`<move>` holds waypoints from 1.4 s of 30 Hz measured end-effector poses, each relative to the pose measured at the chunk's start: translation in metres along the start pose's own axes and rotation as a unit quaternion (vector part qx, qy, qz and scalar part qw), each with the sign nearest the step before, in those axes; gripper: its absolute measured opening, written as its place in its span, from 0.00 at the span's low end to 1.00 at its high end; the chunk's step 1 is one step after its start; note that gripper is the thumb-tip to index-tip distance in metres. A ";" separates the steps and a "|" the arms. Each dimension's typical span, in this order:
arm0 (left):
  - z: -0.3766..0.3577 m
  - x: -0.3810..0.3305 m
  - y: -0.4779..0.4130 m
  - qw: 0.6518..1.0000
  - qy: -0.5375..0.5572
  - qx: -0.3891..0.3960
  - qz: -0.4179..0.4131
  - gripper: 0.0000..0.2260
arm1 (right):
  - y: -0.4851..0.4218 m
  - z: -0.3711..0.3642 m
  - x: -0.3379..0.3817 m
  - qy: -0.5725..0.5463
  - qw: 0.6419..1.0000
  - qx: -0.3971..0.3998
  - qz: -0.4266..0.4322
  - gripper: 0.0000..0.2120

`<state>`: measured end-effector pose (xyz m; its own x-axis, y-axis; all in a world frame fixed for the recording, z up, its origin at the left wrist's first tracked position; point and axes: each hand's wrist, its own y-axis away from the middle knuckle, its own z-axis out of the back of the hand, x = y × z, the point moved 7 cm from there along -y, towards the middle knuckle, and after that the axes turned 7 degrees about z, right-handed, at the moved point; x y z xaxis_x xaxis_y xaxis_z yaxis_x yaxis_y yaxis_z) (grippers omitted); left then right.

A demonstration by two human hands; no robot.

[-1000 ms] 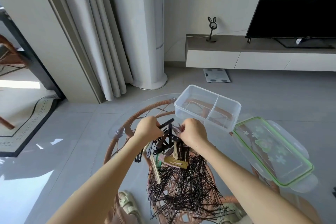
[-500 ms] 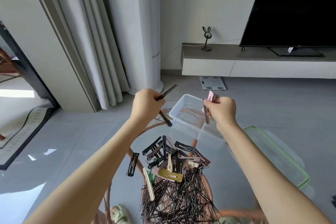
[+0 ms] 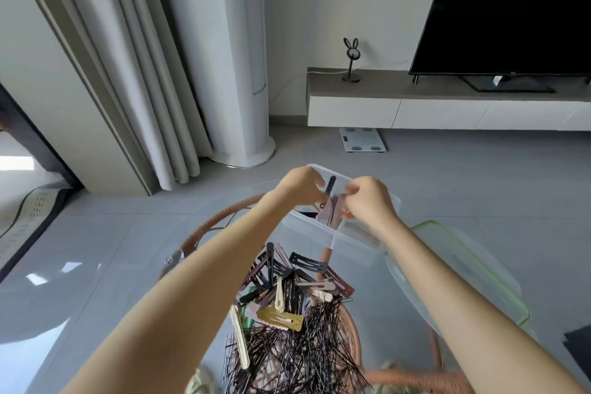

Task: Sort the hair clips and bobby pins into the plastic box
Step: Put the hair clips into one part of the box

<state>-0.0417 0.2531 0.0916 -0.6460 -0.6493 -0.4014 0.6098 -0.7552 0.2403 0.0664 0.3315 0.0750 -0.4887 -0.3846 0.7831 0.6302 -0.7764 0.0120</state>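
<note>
I count one left hand (image 3: 300,186), one right hand (image 3: 367,203), one plastic box (image 3: 308,230), one lid (image 3: 463,281), hair clips (image 3: 308,264) and bobby pins (image 3: 300,358) lower centre, uncountable

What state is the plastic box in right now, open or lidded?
Open. The plastic box has no lid on it; its green-rimmed lid lies flat beside it, to its right.

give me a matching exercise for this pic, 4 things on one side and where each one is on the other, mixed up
1 mustard clip
2 bobby pins
3 green-rimmed lid
4 right hand

a holding pink clips over the plastic box
b right of the box
c black heap nearest the camera
d near edge of the clip pile

Pairs: 1-d, 2-c, 3-b, 4-a
</note>
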 end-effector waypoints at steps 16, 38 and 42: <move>-0.052 0.133 0.114 0.986 -0.079 0.046 0.140 0.36 | 0.114 -0.082 -0.004 0.332 0.917 0.195 0.108 0.34; 0.023 0.105 0.142 0.978 0.114 -0.135 0.115 0.13 | 0.124 -0.016 0.047 0.071 0.973 0.003 0.219 0.05; 0.045 0.090 0.138 0.976 0.130 -0.154 0.086 0.10 | 0.099 0.013 0.055 0.022 0.977 -0.055 0.207 0.05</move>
<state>-0.0360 0.0866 0.1282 -0.4080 -0.6894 -0.5985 0.8338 -0.5484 0.0634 0.1093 0.2400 0.1272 -0.2328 -0.6952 0.6801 0.7121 -0.5981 -0.3676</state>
